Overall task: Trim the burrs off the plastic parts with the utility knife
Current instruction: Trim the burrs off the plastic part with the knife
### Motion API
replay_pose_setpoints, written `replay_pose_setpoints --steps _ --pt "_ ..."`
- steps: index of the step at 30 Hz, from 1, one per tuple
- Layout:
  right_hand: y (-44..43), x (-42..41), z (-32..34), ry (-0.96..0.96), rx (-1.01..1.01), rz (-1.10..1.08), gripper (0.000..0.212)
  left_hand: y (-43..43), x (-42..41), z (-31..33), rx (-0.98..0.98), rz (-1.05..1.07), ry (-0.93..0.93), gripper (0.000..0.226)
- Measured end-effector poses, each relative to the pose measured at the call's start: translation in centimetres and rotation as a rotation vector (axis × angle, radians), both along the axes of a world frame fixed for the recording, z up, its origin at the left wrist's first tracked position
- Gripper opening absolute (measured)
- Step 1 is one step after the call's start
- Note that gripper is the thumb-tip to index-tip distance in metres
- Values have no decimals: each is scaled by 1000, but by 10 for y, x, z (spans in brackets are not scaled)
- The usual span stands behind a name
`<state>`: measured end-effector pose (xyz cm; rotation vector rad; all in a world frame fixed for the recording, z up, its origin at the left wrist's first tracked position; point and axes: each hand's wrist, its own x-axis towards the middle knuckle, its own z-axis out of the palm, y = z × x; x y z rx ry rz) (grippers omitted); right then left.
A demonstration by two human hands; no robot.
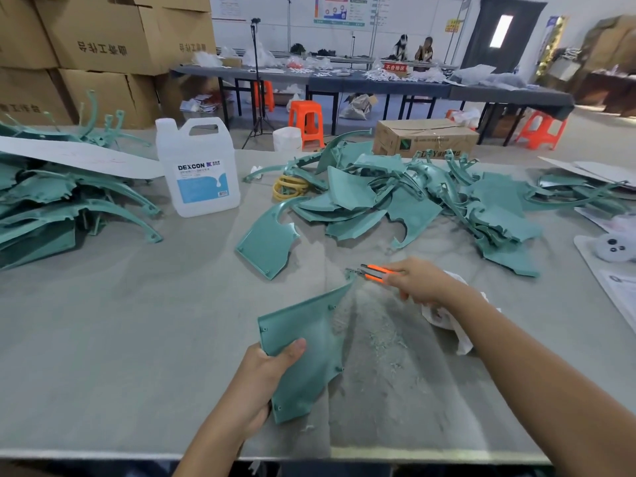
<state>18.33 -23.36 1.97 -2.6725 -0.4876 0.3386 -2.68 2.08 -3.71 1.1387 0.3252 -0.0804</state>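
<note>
A single wide-angle view looks from the person's head, forward and down across the grey table [103,339], whose near edge runs along the bottom of the frame. The left hand [261,383] and right hand [423,282] sit close below the lens, near centre. Farther off it takes in stacked cardboard boxes [103,46] at far left and long tables [378,82] across the room.

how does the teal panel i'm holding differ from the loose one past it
The held teal plastic panel is gripped by the left hand, tip at the orange utility knife; the loose teal plastic panel lies untouched on the grey table, away from it. Same colour, similar outline.
</note>
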Motion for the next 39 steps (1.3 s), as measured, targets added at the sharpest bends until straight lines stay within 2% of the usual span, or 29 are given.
replay_pose_setpoints --steps 3,5,9,12,14,16,20,22,27,30,33,36,39 --pt "2 1 -2 -111 -157 13 38 1 0 -1 -20 33 3 26" --pt "-2 -4 -4 -87 -53 -6 36 1 0 0 -15 35 -3 25" --pt "-9 -24 -6 -58 305 -19 31 1 1 -1 1 49 -6 31" --pt "-9 -34 -7 70 381 49 32 2 2 -3 -3 47 -11 32" --pt "-10 -28 -9 98 308 59 30 2 2 -2 -1 27 -10 31" --pt "-9 -14 -10 29 175 25 27 0 2 -2 13 -16 -19 30" --pt "-5 10 -7 -97 -208 35 34 0 0 -1 -17 15 -18 29" --pt "-4 11 -6 -97 -265 41 35 2 0 -1 -47 28 -6 30" --pt "-13 -12 -13 -123 -100 -21 32 6 -2 5 -80 -7 13 27" --pt "-16 -24 -15 -146 157 -101 26 7 -5 5 -56 -31 23 24" --pt "-13 -33 -8 -84 331 -70 26 6 -5 4 -25 -29 29 35" --pt "-13 -33 -4 66 320 6 21 6 -5 3 -13 -17 21 35" --pt "-17 -21 -4 80 198 18 19 4 -6 5 -3 -23 19 31"
